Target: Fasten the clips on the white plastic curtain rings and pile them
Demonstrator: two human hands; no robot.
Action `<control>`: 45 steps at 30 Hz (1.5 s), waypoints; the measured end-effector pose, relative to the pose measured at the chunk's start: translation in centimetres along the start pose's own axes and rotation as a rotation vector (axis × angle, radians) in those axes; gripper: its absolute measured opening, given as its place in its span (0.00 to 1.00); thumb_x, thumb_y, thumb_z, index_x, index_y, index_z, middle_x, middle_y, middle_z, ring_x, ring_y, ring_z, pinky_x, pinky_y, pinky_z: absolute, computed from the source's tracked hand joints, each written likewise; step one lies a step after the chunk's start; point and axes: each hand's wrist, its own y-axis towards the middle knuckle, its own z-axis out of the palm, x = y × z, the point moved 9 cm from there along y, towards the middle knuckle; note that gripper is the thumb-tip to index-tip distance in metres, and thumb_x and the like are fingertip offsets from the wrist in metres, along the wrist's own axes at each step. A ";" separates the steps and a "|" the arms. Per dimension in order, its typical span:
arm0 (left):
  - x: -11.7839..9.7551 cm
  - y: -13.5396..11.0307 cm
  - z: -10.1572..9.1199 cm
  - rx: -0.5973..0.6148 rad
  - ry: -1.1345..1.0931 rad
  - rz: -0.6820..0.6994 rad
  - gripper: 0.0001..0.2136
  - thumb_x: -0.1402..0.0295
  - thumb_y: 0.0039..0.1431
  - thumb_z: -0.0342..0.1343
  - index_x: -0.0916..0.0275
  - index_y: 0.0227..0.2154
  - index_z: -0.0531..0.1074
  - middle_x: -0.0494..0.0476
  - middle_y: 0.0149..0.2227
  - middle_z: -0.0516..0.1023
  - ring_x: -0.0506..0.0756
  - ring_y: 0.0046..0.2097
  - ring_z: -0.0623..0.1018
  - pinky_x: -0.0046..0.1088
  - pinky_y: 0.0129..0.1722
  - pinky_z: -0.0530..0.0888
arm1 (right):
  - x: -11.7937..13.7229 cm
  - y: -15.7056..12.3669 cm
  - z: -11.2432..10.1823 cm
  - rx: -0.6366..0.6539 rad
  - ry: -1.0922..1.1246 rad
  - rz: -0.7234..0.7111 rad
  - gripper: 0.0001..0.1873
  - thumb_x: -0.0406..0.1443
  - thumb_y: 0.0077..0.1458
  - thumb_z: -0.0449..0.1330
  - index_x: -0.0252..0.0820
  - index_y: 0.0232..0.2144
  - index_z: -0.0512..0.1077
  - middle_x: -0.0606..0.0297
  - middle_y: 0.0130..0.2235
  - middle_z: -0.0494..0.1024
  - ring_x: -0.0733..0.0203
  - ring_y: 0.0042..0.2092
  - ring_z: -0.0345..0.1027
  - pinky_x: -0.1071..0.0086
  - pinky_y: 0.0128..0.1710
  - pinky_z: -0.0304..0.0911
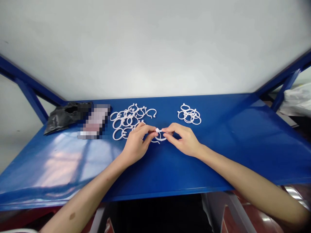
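Between my two hands is a white plastic ring (160,138), with small knobs where its ends meet. My left hand (137,142) pinches it on the left near a knob, thumb against forefinger. From the other side my right hand (186,139) pinches the same ring with thumb and fingertips. Part of another ring shows just below, by the left fingertips. Beyond my left hand lies a loose heap of several open white rings (126,119), partly hidden by that hand. A smaller overlapping group of white rings (189,115) rests behind my right hand.
All this lies on a blue table (243,139) with a pale wall behind it. At the left are a black plastic bag (60,118) and a blurred-out flat object (96,121). Blue frame posts (31,97) rise at both sides. White bags (298,98) sit beyond the right edge.
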 end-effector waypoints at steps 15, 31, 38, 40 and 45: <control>-1.4 -0.1 0.2 -0.009 0.119 0.182 0.03 0.73 0.67 0.55 0.61 0.37 0.72 0.52 0.33 0.77 0.52 0.37 0.73 0.28 0.37 0.71 | 2.0 -0.1 0.5 0.025 -0.199 -0.214 0.09 0.32 0.68 0.55 0.41 0.47 0.73 0.61 0.37 0.80 0.60 0.38 0.72 0.65 0.38 0.71; -0.8 -1.3 3.9 0.331 0.344 0.360 0.08 0.68 0.68 0.55 0.62 0.47 0.75 0.57 0.42 0.81 0.58 0.43 0.73 0.38 0.45 0.71 | -9.0 0.3 -10.2 -0.302 -0.764 0.401 0.09 0.39 0.61 0.58 0.41 0.36 0.77 0.54 0.41 0.76 0.47 0.45 0.66 0.53 0.44 0.67; -1.3 -0.4 2.0 0.211 0.121 0.235 0.09 0.68 0.69 0.54 0.60 0.48 0.75 0.57 0.43 0.81 0.56 0.43 0.74 0.38 0.47 0.72 | -5.1 0.9 -7.8 -0.280 -0.677 0.176 0.11 0.39 0.65 0.57 0.43 0.43 0.76 0.55 0.43 0.75 0.48 0.47 0.68 0.51 0.48 0.68; -1.2 0.0 1.4 0.195 0.011 0.149 0.09 0.68 0.69 0.54 0.58 0.48 0.75 0.56 0.43 0.80 0.55 0.43 0.75 0.37 0.48 0.73 | -2.9 1.0 -5.4 -0.162 -0.549 0.050 0.11 0.39 0.66 0.57 0.44 0.47 0.75 0.56 0.45 0.77 0.50 0.49 0.70 0.52 0.51 0.69; 0.0 0.5 0.7 0.176 -0.248 -0.073 0.09 0.68 0.69 0.53 0.56 0.47 0.76 0.55 0.43 0.80 0.52 0.41 0.77 0.31 0.41 0.75 | 0.4 0.3 -0.2 0.106 -0.292 -0.098 0.14 0.39 0.67 0.57 0.44 0.53 0.70 0.58 0.49 0.79 0.54 0.50 0.75 0.57 0.49 0.73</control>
